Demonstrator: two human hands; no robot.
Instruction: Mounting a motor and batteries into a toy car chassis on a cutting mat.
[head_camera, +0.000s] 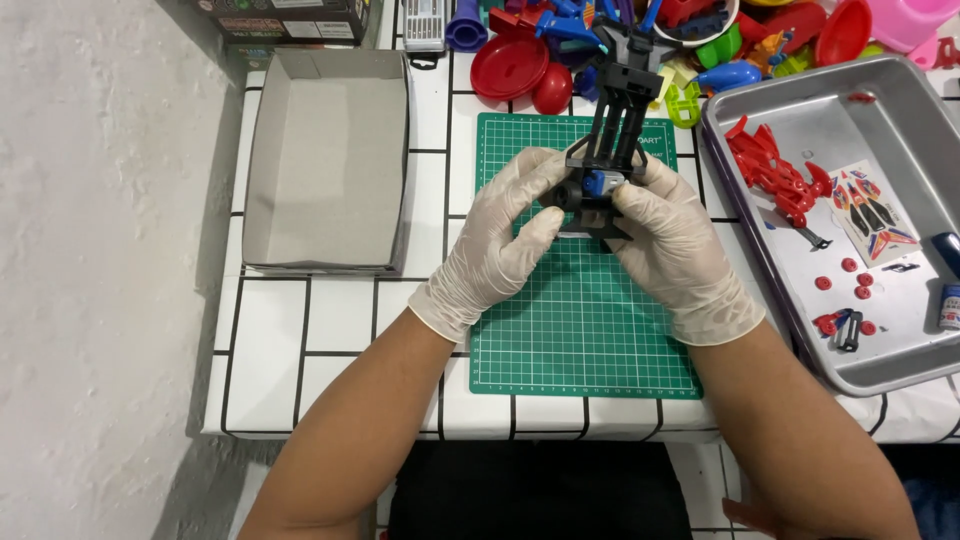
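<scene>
An open grey cardboard box (325, 160) sits left on our tabletop (270, 340). Our left hand (495, 245) and right hand (680, 250), gloved, both grip the black toy chassis (612, 130) above the green cutting mat (580, 320); a metal tray (900, 375) lies right.

Open grey cardboard box (325, 160) left; dark printed box (290, 20) behind; sticker sheet (872, 212) in tray (800, 90)

Black toy car chassis (612, 140) between gloved left hand (497, 240) and right hand (672, 240), above green cutting mat (580, 320).
</scene>
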